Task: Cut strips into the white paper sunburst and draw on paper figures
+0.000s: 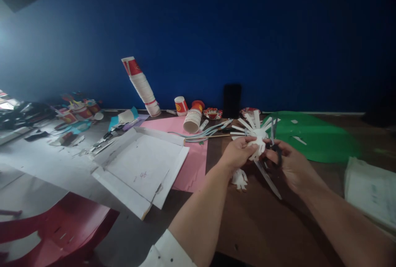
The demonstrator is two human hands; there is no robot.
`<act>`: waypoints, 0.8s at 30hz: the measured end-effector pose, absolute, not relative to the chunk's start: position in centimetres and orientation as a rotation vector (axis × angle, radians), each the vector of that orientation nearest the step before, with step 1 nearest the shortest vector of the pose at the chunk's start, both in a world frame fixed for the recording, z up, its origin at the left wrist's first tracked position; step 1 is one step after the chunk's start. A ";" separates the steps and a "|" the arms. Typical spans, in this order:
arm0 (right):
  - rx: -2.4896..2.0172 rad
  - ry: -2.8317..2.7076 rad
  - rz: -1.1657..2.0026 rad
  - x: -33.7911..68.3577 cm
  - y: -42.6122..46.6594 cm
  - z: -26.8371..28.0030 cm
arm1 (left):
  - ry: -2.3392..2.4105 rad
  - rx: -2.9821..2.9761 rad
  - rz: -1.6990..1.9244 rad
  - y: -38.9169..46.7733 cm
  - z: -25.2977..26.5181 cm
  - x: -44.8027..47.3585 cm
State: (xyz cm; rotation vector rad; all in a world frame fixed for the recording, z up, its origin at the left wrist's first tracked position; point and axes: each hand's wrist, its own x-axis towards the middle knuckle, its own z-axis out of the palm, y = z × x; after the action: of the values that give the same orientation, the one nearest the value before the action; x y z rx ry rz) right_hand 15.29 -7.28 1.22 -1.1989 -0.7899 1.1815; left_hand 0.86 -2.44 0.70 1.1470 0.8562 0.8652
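Observation:
My left hand [237, 152] pinches a white paper piece [257, 148] whose edge is cut into several strips fanning outward. The scissors [278, 155] have dark handles, and the fingers of my right hand [289, 164] are wrapped round them. Their blades point up beside the paper's right-hand strips; whether they touch the paper I cannot tell. A long pale strip [268, 181] slants down below my hands. On the brown table under my left wrist lies a smaller white paper cut-out [240, 179].
To the left are a shallow white box [144, 164] and pink paper [193, 168]. A tall, leaning stack of paper cups [144, 87] and more cups [192, 120] stand behind. Green paper [324, 139] and a white stack [369, 188] lie right; a red chair [71, 226] is lower left.

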 end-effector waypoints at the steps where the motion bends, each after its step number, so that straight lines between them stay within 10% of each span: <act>1: -1.200 -0.780 1.189 15.2 -7.3 1.3 | 0.840 1.150 0.872 -2.4 0.6 0.9; 24: -1.228 -0.870 1.112 15.7 -7.1 0.7 | 0.747 0.764 0.874 -2.7 1.3 0.7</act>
State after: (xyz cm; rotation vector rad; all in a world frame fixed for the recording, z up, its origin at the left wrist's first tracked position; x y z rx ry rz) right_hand 15.70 -7.06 0.70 -1.2277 -0.8704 1.1124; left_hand 0.67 -2.71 1.32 0.7637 0.7473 0.8741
